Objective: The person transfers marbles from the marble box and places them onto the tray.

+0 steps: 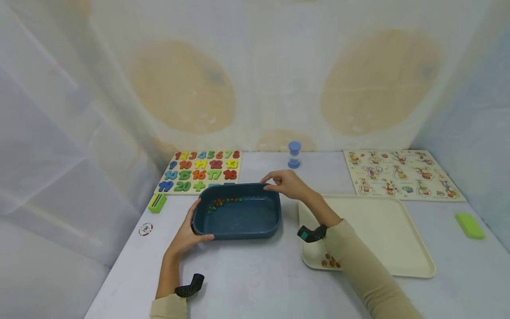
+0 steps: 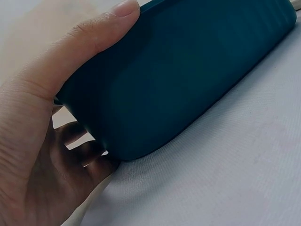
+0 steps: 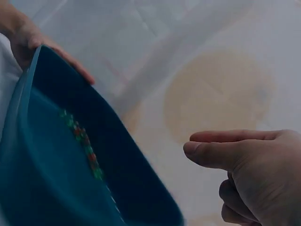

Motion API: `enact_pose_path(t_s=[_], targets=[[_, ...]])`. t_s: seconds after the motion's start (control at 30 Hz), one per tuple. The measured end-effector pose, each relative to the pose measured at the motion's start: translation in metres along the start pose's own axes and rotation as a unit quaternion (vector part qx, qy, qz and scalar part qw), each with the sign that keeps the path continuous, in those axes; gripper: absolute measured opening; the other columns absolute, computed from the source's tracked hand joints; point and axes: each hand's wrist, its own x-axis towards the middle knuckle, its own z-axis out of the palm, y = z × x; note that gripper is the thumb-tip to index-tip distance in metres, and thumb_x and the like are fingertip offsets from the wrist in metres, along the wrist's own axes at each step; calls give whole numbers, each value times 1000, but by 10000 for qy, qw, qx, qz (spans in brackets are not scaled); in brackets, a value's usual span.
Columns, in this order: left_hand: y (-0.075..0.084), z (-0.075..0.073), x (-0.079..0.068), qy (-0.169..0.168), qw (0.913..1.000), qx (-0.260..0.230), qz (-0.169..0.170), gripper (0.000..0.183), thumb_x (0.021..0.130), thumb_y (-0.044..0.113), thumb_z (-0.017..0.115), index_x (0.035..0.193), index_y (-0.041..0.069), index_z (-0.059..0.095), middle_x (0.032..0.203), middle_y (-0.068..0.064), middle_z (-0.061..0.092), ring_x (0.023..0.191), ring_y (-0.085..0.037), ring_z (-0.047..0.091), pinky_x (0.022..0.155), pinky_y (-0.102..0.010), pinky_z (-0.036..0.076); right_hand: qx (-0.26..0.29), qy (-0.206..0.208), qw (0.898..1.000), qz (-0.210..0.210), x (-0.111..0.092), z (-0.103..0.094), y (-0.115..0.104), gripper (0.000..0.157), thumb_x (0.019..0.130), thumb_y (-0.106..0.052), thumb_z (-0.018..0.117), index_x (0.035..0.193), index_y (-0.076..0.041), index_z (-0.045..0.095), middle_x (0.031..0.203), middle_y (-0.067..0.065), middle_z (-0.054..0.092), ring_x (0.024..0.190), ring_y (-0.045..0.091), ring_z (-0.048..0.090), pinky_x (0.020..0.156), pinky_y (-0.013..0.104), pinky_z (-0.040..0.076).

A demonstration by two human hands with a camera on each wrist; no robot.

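A dark blue rectangular basin (image 1: 243,217) stands in the middle of the table, tilted in the right wrist view. Several green and red marbles (image 1: 219,203) lie along its far left inside edge. My left hand (image 1: 187,235) grips the basin's left end, thumb over the near rim and fingers around the outer wall. At the far right rim is my right hand (image 1: 288,184), index finger and thumb extended and the other fingers curled. The right wrist view shows nothing between that thumb and index finger (image 3: 235,136).
Right of the basin lies a cream tray (image 1: 370,230) with several amber beads (image 1: 330,261). Behind are a number puzzle (image 1: 201,170), a blue hourglass (image 1: 294,155) and a picture board (image 1: 402,175). Green blocks (image 1: 157,203) and a poker chip (image 1: 145,229) sit left, a green sponge (image 1: 470,226) right.
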Motion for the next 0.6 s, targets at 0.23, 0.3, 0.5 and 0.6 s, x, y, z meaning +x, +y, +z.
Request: enact_pose_path(t_s=[0.23, 0.3, 0.5, 0.6], targets=[[18, 0, -7, -85, 9998, -202, 11, 103, 67, 14, 78, 143, 31, 11, 149, -7, 10, 134, -35, 11, 99, -64, 17, 74, -1050, 9944, 98, 51, 59, -9, 24, 81, -20, 66, 104, -12, 67, 45, -5, 29, 42, 10, 24, 49, 21, 28], [23, 0, -9, -88, 9998, -175, 58, 102, 67, 13, 77, 144, 28, 11, 149, -8, 10, 134, -35, 12, 99, -64, 17, -117, -1360, 9905, 179, 59, 72, -8, 26, 82, -21, 65, 107, -12, 66, 45, -5, 31, 42, 9, 24, 47, 20, 27], [27, 0, -10, -173, 9996, -168, 172, 103, 68, 12, 76, 144, 23, 9, 149, -10, 11, 134, -35, 12, 99, -64, 17, -948, -1628, 9818, 238, 69, 95, -8, 28, 81, -21, 66, 107, -13, 66, 68, 2, 60, 49, 10, 39, 51, 20, 34], [27, 0, -10, -175, 9993, -252, 192, 102, 68, 11, 76, 144, 23, 10, 149, -10, 12, 134, -35, 13, 99, -63, 16, -1136, -1569, 9803, 383, 70, 100, -7, 27, 80, -21, 67, 106, -14, 67, 98, 2, 66, 70, 11, 56, 65, 23, 45]])
